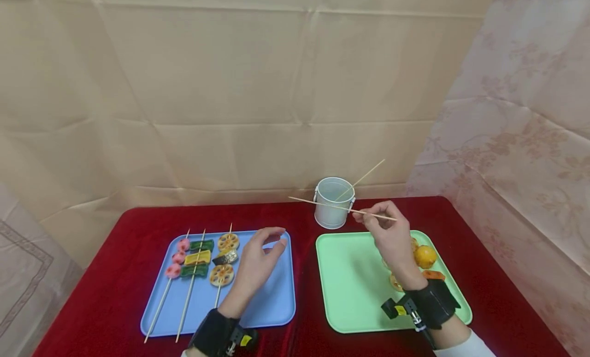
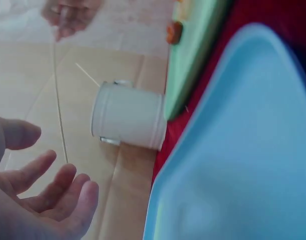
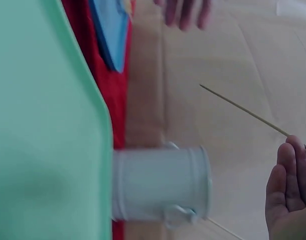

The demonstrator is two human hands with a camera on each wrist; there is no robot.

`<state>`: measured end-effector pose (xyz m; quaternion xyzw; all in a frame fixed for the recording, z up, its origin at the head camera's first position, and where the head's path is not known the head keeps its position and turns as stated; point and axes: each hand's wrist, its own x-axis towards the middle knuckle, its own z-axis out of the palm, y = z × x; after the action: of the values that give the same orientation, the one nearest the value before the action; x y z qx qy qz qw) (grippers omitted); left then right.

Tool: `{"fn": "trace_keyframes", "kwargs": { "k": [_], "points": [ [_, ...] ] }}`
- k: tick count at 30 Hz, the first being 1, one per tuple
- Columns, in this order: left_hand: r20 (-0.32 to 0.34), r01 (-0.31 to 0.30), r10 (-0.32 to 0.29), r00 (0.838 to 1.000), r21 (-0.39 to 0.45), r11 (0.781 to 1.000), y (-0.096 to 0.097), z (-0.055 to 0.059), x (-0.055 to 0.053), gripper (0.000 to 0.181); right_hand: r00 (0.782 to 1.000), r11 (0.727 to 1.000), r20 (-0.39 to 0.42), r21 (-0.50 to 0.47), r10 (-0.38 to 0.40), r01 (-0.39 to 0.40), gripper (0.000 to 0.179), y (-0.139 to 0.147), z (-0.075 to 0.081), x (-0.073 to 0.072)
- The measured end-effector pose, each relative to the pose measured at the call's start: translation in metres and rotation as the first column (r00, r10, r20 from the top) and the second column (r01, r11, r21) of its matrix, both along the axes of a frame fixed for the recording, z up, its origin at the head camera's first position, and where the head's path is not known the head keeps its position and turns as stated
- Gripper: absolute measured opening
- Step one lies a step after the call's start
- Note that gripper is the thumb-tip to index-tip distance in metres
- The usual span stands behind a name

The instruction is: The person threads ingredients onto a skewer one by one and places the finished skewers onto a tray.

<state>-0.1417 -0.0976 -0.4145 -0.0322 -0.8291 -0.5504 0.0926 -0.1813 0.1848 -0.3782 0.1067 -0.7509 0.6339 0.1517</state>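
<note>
My right hand (image 1: 389, 234) pinches a thin wooden skewer (image 1: 322, 204) near one end, above the green tray. The bare skewer points leftward, passing in front of the white bucket (image 1: 331, 217) in the head view. Over the blue tray (image 1: 276, 300) hovers my left hand (image 1: 258, 259), fingers loosely bent and apart from the thumb, holding nothing. Beside it on that tray lie a lotus root skewer (image 1: 222, 275), a green and yellow skewer (image 1: 197, 257) and a pink skewer (image 1: 173, 270). Another bare skewer (image 1: 369, 172) leans in the bucket.
On the green tray (image 1: 338, 295), a yellow ball-shaped piece (image 1: 425, 256), an orange piece (image 1: 433, 275) and lotus slices sit partly behind my right arm. Red cloth (image 1: 115, 275) covers the table. A beige curtain (image 1: 221, 101) hangs behind the bucket.
</note>
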Motion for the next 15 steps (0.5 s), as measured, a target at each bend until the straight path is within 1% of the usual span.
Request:
{"fn": "trace_keyframes", "kwargs": {
  "k": [3,5,6,7,9,11,13,15],
  "points": [
    [0.052,0.022,-0.028,0.998,0.116,0.993,0.002,0.002,0.000,0.028,0.998,0.998,0.004,0.017,0.064,-0.064,0.017,-0.009,-0.009,0.003],
    [0.080,0.041,-0.059,0.995,0.210,0.977,0.005,0.002,-0.001,0.029,0.996,0.995,0.000,0.026,0.092,-0.092,0.016,-0.015,-0.014,0.005],
    [0.095,0.050,-0.077,0.992,0.258,0.965,0.006,0.002,-0.001,0.029,0.994,0.994,-0.002,0.030,0.106,-0.106,0.015,-0.018,-0.016,0.007],
    [0.112,0.055,-0.093,0.989,0.305,0.951,0.008,0.002,-0.001,0.030,0.993,0.993,0.001,0.037,0.115,-0.115,0.014,-0.021,-0.018,0.008],
    [0.141,0.064,-0.131,0.981,0.401,0.914,0.011,0.002,0.000,0.032,0.991,0.990,0.009,0.042,0.135,-0.135,0.012,-0.026,-0.022,0.011],
    [0.163,0.070,-0.164,0.973,0.467,0.882,0.015,0.001,0.001,0.035,0.988,0.987,0.023,0.051,0.151,-0.152,0.012,-0.031,-0.025,0.013],
    [0.185,0.070,-0.196,0.963,0.531,0.845,0.018,0.002,0.002,0.038,0.986,0.985,0.037,0.055,0.164,-0.166,0.013,-0.035,-0.028,0.015],
    [0.200,0.067,-0.221,0.955,0.580,0.812,0.020,0.001,0.002,0.041,0.984,0.983,0.047,0.055,0.171,-0.173,0.013,-0.039,-0.030,0.016]
  ]
}}
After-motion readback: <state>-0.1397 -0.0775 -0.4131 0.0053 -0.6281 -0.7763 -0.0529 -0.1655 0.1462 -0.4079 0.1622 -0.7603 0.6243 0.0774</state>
